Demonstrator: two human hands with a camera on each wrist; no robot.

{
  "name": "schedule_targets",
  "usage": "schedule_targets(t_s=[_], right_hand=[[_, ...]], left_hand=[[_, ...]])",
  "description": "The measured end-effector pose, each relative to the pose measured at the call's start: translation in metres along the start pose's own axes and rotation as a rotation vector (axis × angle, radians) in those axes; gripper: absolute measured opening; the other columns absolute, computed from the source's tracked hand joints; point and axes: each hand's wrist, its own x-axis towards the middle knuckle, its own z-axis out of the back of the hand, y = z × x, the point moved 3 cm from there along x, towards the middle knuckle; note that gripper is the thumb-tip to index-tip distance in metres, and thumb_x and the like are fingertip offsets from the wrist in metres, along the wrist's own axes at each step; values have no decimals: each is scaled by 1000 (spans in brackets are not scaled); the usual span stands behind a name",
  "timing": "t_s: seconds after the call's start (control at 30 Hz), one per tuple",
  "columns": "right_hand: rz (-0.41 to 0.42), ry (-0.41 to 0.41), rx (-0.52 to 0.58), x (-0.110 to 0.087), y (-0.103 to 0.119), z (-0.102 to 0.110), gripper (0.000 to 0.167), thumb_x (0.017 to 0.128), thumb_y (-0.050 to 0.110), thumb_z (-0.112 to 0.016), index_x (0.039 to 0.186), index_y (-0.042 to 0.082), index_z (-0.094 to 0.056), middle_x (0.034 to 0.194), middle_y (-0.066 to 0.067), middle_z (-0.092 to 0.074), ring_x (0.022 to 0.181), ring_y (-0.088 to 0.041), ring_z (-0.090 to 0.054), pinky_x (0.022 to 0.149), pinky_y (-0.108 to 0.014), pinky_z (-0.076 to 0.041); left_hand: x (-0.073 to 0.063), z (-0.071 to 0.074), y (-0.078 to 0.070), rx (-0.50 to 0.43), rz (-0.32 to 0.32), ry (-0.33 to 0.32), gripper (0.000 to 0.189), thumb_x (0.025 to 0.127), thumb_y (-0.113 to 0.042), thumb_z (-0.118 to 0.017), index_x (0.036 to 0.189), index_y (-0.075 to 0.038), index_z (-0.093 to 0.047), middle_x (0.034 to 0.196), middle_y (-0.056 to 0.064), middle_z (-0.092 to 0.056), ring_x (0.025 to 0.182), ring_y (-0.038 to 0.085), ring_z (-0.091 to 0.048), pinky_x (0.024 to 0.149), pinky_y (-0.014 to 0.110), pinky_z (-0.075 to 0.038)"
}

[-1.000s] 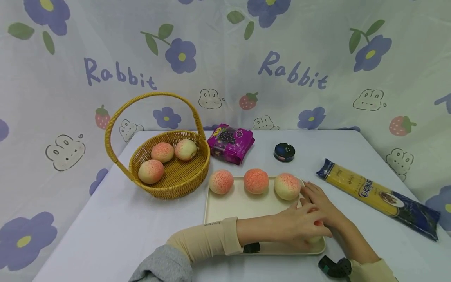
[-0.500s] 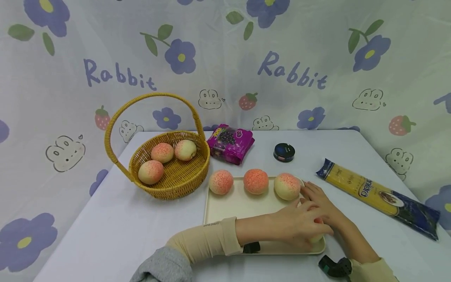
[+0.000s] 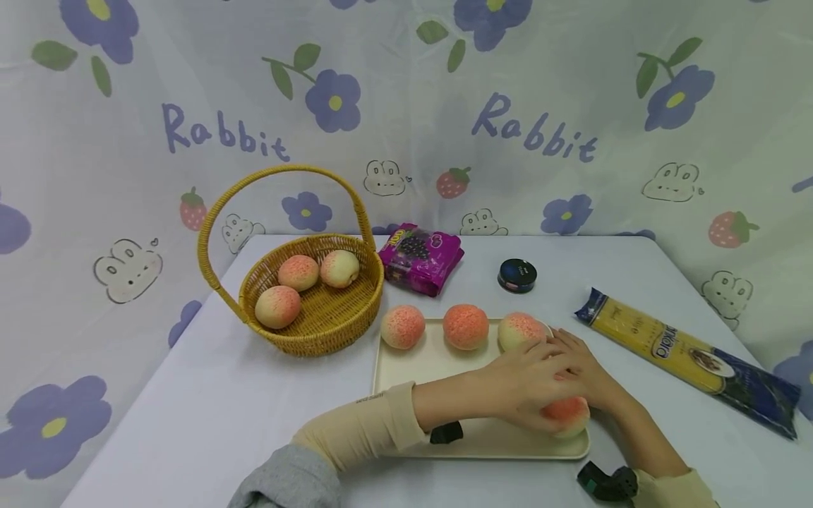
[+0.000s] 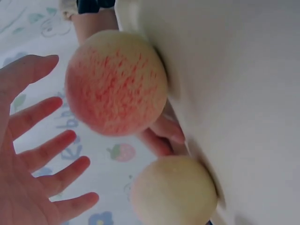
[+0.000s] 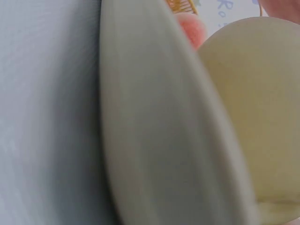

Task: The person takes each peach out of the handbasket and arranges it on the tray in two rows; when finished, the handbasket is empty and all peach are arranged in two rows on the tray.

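On the cream tray (image 3: 413, 363), a pink-and-cream peach (image 3: 574, 416) sits at the front right corner. My left hand (image 3: 521, 384) hovers just behind and left of it. The left wrist view shows that hand's fingers (image 4: 47, 145) spread and apart from the nearer peach (image 4: 117, 84). My right hand (image 3: 591, 370) rests along the tray's right edge, its fingertips beside the back right peach (image 3: 517, 328); the left hand partly covers it. Two more peaches, a left one (image 3: 403, 327) and a middle one (image 3: 466, 327), complete the back row.
A wicker basket (image 3: 320, 343) with a tall handle holds 3 peaches at the left. Behind the tray lie a purple grape-print packet (image 3: 422, 257) and a round dark tin (image 3: 517, 275). A long yellow-and-blue packet (image 3: 689, 360) lies right of my right hand.
My left hand has moved back and slightly left, off the front right peach, which now shows more fully. The right hand stays at the tray's edge. The head view has shifted slightly.
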Motion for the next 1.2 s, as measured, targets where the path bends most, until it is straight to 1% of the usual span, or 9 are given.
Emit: schedule_targets(t_s=[0.07, 0.17, 0.27, 0.33, 0.5, 0.67, 0.83, 0.93, 1.2], right_hand=[[-51, 16, -10, 0, -3, 0, 41, 90, 11, -52, 124, -12, -45, 129, -36, -37, 120, -53, -25, 91, -66, -21], [-126, 59, -40, 1, -9, -1, 41, 93, 12, -49, 127, -11, -42, 132, -35, -34, 122, -53, -22, 93, -67, -20], [-162, 89, -44, 1, -17, -4, 45, 93, 14, -49, 130, -9, -40, 136, -33, -32, 125, -51, -20, 94, -67, -19], [-176, 98, -27, 1, -20, -5, 46, 93, 16, -50, 132, -6, -40, 138, -31, -30, 126, -51, -18, 94, -68, -17], [-201, 97, 4, 1, -21, -6, 46, 94, 19, -48, 132, -5, -41, 138, -31, -30, 128, -50, -17, 94, -68, -17], [-226, 108, 5, 1, -19, -6, 46, 94, 19, -48, 132, -6, -41, 138, -31, -30, 128, -49, -17, 95, -67, -16], [-226, 109, -9, 1, -19, -8, 46, 93, 20, -49, 133, -4, -41, 139, -29, -30, 129, -48, -18, 96, -66, -17], [-225, 109, -7, 1, -19, -8, 47, 93, 21, -49, 133, -3, -41, 140, -29, -30, 129, -48, -18, 96, -66, -17], [-231, 121, -3, 3, -18, -8, 48, 94, 21, -48, 134, -3, -40, 140, -29, -29, 129, -48, -17, 97, -66, -17]], left_hand=[[-3, 3, 4, -19, 10, -17, 56, 82, -57, -53, 131, -31, -47, 135, -3, -38, 126, 18, -31, 104, 34, -25], [-8, 9, 11, -40, 43, -7, 55, 82, -57, -54, 131, -31, -47, 135, -3, -37, 125, 18, -32, 103, 34, -26], [-14, 13, 18, -46, 93, 13, 52, 85, -56, -50, 131, -32, -46, 135, -4, -37, 127, 18, -30, 102, 34, -27], [-18, 15, 23, -40, 119, -3, 50, 86, -55, -49, 130, -31, -47, 135, -4, -38, 126, 17, -31, 100, 33, -31], [-32, 18, 37, -85, 165, -83, 47, 88, -50, -50, 128, -26, -49, 135, -3, -40, 125, 17, -34, 97, 30, -35], [-48, 21, 51, -145, 212, -155, 45, 87, -47, -54, 126, -24, -52, 133, 1, -45, 122, 16, -39, 98, 30, -35], [-61, 23, 62, -133, 276, -168, 45, 86, -47, -54, 126, -24, -52, 130, 0, -49, 119, 16, -44, 95, 31, -38], [-68, 24, 68, -153, 303, -182, 45, 85, -45, -57, 125, -24, -54, 129, 1, -50, 118, 17, -45, 97, 31, -37], [-88, 21, 84, -164, 367, -238, 41, 84, -37, -61, 120, -20, -57, 125, 4, -52, 117, 20, -45, 95, 37, -38]])
